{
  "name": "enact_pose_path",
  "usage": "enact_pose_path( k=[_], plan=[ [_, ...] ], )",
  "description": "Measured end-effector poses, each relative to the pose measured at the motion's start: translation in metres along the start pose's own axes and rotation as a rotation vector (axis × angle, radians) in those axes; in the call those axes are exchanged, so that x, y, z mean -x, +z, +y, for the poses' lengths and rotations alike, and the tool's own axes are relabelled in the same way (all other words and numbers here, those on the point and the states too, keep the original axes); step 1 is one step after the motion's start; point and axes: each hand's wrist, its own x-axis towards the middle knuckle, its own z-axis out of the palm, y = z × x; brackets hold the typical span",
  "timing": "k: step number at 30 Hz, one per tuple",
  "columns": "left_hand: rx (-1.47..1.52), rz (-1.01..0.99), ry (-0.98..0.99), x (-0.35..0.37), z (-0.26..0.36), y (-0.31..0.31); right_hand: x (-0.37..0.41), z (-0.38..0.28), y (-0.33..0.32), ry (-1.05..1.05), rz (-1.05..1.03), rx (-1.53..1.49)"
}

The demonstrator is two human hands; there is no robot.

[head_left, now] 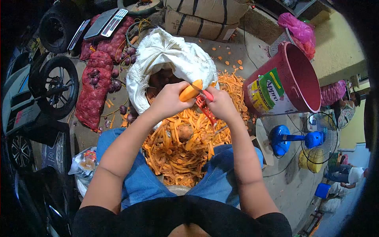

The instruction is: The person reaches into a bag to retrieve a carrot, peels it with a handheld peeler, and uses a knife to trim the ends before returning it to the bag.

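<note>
My left hand point(170, 100) is closed around an orange, peeled-looking carrot point(190, 91), its tip pointing up and right. In my right hand point(222, 106) is a red-handled knife point(207, 94), with its dark blade against the carrot. Just below the hands shows a red perforated plastic piece point(205, 111), partly hidden. Between my knees lies a heap of orange peelings point(173, 158), with a round brownish piece point(184, 133) on it. Beyond my hands a white woven sack point(177, 53) gapes open; its dark inside is hard to make out.
A tilted red bucket point(260, 71) stands to the right, near a blue fan point(281, 140). Red net bags of onions point(92, 91) lie left, beside motorbike wheels point(59, 87) and a scale point(102, 23). Boxes point(197, 23) sit behind the sack. A person point(351, 175) is far right.
</note>
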Motion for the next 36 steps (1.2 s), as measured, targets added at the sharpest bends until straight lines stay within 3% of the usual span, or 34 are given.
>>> enact_pose_path(
  k=[2,5,7,8,9,11,12,13,14,18,19,21,22,23,24,25,27,29,33,36],
  plan=[
    [-0.059,-0.009,0.075,0.0,0.003,-0.002,-0.002,0.001,0.002,0.004,0.007,-0.002],
    [0.007,-0.069,0.02,0.005,0.008,-0.003,-0.006,0.011,0.009,-0.01,0.013,-0.116],
    [0.122,-0.321,0.363,0.013,0.021,0.001,-0.016,0.02,0.019,0.225,-0.065,-0.183],
    [0.165,-0.333,0.405,0.02,0.033,0.006,-0.012,0.014,0.013,0.523,-0.147,-0.276],
    [0.166,-0.336,0.407,0.018,0.03,0.008,-0.014,0.018,0.021,0.526,-0.144,-0.276],
    [0.214,-0.139,0.491,0.012,0.02,0.009,-0.022,0.042,0.061,0.242,-0.222,-0.038],
    [0.223,-0.175,0.448,0.009,0.023,0.001,-0.02,0.061,0.096,-0.179,-0.05,-0.56],
    [0.221,-0.174,0.449,0.009,0.022,0.001,0.002,-0.009,0.053,-0.092,0.064,-0.546],
    [0.172,-0.113,0.448,0.01,0.021,0.003,0.0,-0.008,0.055,-0.093,0.066,-0.544],
    [0.15,0.001,0.372,0.009,0.009,0.006,-0.014,0.003,0.068,0.57,-0.129,-1.442],
    [0.199,0.042,0.321,0.009,0.009,0.004,-0.018,0.002,0.061,0.535,-0.107,-1.648],
    [0.159,0.09,0.308,0.01,0.007,-0.003,-0.023,0.002,0.043,0.556,-0.062,-1.44],
    [0.104,0.063,0.216,0.009,0.002,-0.006,-0.026,0.003,0.043,0.612,0.133,-1.547],
    [0.05,0.036,0.122,0.008,-0.002,-0.006,-0.028,0.007,0.041,0.613,0.133,-1.547],
    [0.296,0.026,0.008,0.009,-0.005,-0.001,-0.029,0.012,0.038,0.52,0.216,-1.409],
    [0.297,0.026,0.005,0.009,-0.006,0.001,-0.03,0.016,0.036,0.427,0.294,-1.269],
    [-0.039,-0.058,0.033,0.007,-0.007,0.003,-0.029,0.016,0.037,0.462,0.301,-1.194],
    [0.004,-0.061,-0.002,0.005,-0.012,0.009,-0.027,0.012,0.039,0.311,0.323,-0.691],
    [-0.06,0.017,-0.038,-0.002,-0.013,0.007,-0.016,-0.005,0.024,0.063,0.307,-0.407],
    [-0.009,0.099,-0.104,-0.009,-0.017,0.004,-0.009,-0.008,0.012,0.032,0.21,-0.193]
  ],
)
